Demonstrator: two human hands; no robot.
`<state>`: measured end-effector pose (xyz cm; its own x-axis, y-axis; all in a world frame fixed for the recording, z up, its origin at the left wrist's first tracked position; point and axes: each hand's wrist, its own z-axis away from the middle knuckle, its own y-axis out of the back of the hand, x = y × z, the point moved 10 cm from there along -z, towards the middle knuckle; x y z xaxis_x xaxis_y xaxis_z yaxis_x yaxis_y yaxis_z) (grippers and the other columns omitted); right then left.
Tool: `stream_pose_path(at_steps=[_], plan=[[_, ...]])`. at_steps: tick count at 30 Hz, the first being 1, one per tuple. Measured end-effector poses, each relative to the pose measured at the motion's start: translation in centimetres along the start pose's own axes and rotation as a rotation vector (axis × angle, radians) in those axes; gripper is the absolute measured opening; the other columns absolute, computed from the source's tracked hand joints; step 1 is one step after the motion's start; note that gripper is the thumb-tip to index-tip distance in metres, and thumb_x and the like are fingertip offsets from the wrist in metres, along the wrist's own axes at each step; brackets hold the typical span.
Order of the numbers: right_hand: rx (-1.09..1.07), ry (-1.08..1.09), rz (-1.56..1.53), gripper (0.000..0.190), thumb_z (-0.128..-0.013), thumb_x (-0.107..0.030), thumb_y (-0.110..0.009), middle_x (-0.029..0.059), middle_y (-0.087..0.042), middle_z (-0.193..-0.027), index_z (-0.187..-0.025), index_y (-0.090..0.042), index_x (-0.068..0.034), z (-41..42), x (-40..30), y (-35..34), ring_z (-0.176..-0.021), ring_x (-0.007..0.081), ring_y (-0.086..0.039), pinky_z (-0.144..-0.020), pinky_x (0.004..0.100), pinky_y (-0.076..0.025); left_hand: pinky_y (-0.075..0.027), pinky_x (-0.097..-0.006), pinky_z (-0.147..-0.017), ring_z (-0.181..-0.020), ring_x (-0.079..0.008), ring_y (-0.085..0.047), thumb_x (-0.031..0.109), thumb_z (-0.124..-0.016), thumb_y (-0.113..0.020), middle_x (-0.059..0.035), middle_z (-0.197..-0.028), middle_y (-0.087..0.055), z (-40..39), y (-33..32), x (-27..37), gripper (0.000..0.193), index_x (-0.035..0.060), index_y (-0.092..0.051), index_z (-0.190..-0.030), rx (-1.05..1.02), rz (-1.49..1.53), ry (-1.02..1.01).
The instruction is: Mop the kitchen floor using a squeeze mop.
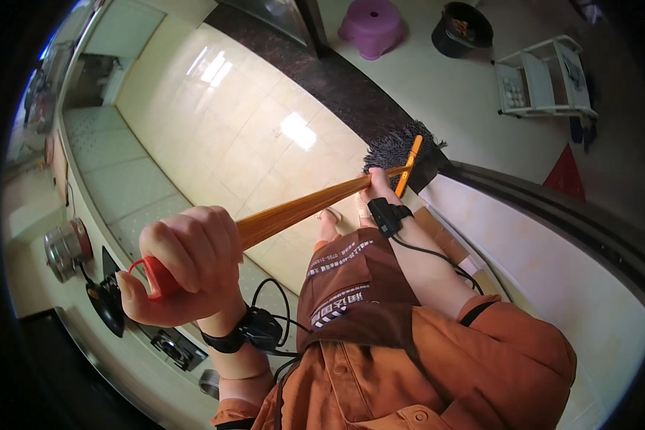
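A wood-coloured mop handle (306, 208) runs diagonally across the view. Near its upper end, my left hand (193, 263) is closed around it, with the red end cap (157, 278) showing beside my thumb. Farther down, my right hand (377, 183) grips the same handle close to the orange mop bar (410, 166). The dark grey mop head (395, 148) lies on the floor, over the edge of a dark stone threshold strip (349, 86). Part of the mop head is hidden behind the bar and my right hand.
Kitchen cabinets (126, 161) and a counter with a metal pot (69, 250) and a black pan (106, 306) line the left. Beyond the threshold stand a purple stool (372, 27), a black bucket (462, 29) and a white rack (545, 80). A wall (537, 236) rises at right.
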<state>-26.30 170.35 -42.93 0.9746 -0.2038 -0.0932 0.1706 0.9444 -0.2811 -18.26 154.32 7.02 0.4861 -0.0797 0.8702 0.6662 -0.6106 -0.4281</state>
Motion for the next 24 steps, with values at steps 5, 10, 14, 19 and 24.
stream_pose_path(at_steps=[5, 10, 14, 19, 24], plan=[[0.051, -0.002, 0.095, 0.013, -0.078, -0.017, -0.041, 0.0088, -0.045, -0.065, -0.078, -0.036, -0.005, 1.9, 4.6, -2.8, -0.056, 0.02, -0.047, -0.056, 0.0323, -0.044, -0.027, -0.0198, -0.033, -0.029, -0.0084, -0.032, 0.046, -0.079, -0.037, 0.0037, -0.034, -0.034, -2.1, 5.7, 5.3, 0.046, 0.015, -0.035, -0.046, 0.096, -0.013, -0.013], [0.159, -0.024, 0.12, 0.013, -0.077, -0.019, -0.041, 0.007, -0.044, -0.062, -0.074, -0.037, -0.007, 0.8, 6.9, -3.8, -0.055, 0.021, -0.047, -0.057, 0.0352, -0.044, -0.029, -0.021, -0.035, -0.03, -0.0089, -0.033, 0.046, -0.081, -0.031, 0.0034, -0.037, -0.035, -1.9, 11.8, 7.1, 0.045, 0.0147, -0.037, -0.049, 0.162, -0.013, -0.025], [0.287, -0.05, 0.165, 0.011, -0.077, -0.017, -0.041, 0.0055, -0.043, -0.06, -0.074, -0.035, -0.007, -0.8, 9.5, -5.9, -0.049, 0.0197, -0.046, -0.051, 0.0324, -0.043, -0.03, -0.0224, -0.04, -0.033, -0.0091, -0.029, 0.041, -0.082, -0.031, 0.0036, -0.037, -0.033, -2.2, 18.1, 7.5, 0.043, 0.0151, -0.033, -0.047, 0.359, 0.019, -0.005], [0.315, 0.094, 0.192, 0.008, -0.077, -0.013, -0.04, 0.0084, -0.043, -0.063, -0.08, -0.036, -0.007, -9.9, 9.7, -9.1, -0.048, 0.0189, -0.045, -0.046, 0.0313, -0.044, -0.027, -0.0224, -0.042, -0.035, -0.0088, -0.027, 0.039, -0.081, -0.033, 0.0037, -0.036, -0.031, -4.2, 22.8, 7.6, 0.042, 0.0163, -0.032, -0.046, 0.475, 0.044, -0.006], [0.267, 0.009, 0.46, 0.006, -0.075, -0.01, -0.041, 0.006, -0.04, -0.06, -0.073, -0.035, -0.008, -6.2, 16.7, -20.2, -0.046, 0.0185, -0.041, -0.045, 0.0308, -0.041, -0.024, -0.0232, -0.046, -0.038, -0.0093, -0.025, 0.034, -0.078, -0.041, 0.0036, -0.038, -0.026, -2.8, 30.3, 11.0, 0.038, 0.0161, -0.029, -0.046, 0.677, -0.019, -0.096]])
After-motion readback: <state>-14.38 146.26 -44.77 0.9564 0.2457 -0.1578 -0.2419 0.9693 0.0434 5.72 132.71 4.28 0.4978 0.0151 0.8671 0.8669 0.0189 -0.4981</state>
